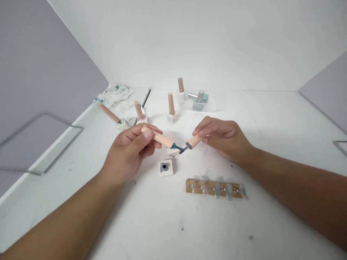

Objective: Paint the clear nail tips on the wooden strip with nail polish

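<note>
My left hand (130,153) is closed around a peach-coloured brush cap (158,137), its teal-wet brush tip pointing right. My right hand (223,137) pinches a second peach brush cap (195,141), its grey-blue brush tip pointing left. The two brush tips touch at the centre, just above a small white bottle (172,151). Below them stands an open white square bottle (166,167) with grey-blue polish inside. A wooden strip (215,188) bearing several clear nail tips lies on the table below my right hand.
Further back stand several capped polish bottles (172,108), one tipped over at the left (114,116), and a teal bottle with silver cap (200,98). A stained crumpled tissue (114,94) lies at the back left. A metal wire frame (40,144) sits at the left edge.
</note>
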Action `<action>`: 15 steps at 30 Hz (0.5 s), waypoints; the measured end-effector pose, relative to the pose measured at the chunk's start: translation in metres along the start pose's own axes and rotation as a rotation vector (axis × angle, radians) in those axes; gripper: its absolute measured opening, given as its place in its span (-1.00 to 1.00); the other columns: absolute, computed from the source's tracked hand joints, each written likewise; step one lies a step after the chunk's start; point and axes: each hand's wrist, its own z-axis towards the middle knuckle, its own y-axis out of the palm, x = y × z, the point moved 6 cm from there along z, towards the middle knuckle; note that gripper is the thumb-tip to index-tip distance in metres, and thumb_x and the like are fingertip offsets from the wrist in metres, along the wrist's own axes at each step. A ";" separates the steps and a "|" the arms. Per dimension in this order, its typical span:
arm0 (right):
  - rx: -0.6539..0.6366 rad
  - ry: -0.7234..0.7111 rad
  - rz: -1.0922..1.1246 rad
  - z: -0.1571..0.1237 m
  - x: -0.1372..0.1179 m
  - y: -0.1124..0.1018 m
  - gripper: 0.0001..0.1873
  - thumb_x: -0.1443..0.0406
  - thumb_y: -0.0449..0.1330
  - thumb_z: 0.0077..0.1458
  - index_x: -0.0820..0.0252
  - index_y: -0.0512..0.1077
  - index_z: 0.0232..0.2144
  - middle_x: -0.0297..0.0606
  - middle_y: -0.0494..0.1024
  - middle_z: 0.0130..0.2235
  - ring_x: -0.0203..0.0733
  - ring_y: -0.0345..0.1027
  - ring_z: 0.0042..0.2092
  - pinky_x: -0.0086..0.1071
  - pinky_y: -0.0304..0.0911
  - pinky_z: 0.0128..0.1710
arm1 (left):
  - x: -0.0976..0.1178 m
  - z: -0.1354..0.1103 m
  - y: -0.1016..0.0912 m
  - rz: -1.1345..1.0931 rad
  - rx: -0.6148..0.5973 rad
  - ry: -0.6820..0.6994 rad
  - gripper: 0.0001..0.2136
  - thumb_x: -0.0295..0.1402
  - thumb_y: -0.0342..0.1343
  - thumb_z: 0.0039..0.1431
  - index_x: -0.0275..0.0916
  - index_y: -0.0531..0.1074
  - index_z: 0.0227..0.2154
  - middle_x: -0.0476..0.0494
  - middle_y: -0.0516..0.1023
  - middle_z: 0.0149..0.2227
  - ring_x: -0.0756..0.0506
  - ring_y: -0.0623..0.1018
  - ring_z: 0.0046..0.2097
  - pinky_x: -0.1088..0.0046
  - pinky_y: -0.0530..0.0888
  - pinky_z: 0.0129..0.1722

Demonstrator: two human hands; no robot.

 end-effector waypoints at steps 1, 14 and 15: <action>0.001 -0.001 0.004 0.000 0.000 0.000 -0.62 0.55 0.20 0.05 -0.03 0.65 -0.30 -0.29 0.55 -0.23 -0.22 0.41 -0.19 -0.27 0.25 -0.27 | 0.000 0.000 -0.001 0.004 0.000 -0.002 -0.79 -0.15 0.26 0.14 -0.19 0.62 -0.34 -0.06 0.49 -0.54 0.08 0.24 -0.55 0.55 0.18 -0.59; 0.002 -0.014 -0.010 -0.001 -0.002 0.000 -0.59 0.59 0.18 0.05 0.00 0.65 -0.30 -0.28 0.56 -0.23 -0.27 0.40 -0.21 -0.31 0.26 -0.26 | 0.000 0.000 -0.003 0.040 0.006 0.032 -0.80 -0.17 0.20 0.21 -0.17 0.60 -0.32 -0.06 0.49 -0.52 0.07 0.27 -0.52 0.55 0.21 -0.59; 0.003 -0.018 -0.010 -0.001 -0.002 0.000 -0.59 0.59 0.18 0.05 0.00 0.65 -0.30 -0.28 0.56 -0.23 -0.27 0.40 -0.21 -0.31 0.26 -0.26 | 0.000 0.000 -0.003 0.050 -0.001 0.028 -0.81 -0.17 0.20 0.21 -0.16 0.60 -0.32 -0.06 0.49 -0.52 0.06 0.28 -0.52 0.55 0.22 -0.58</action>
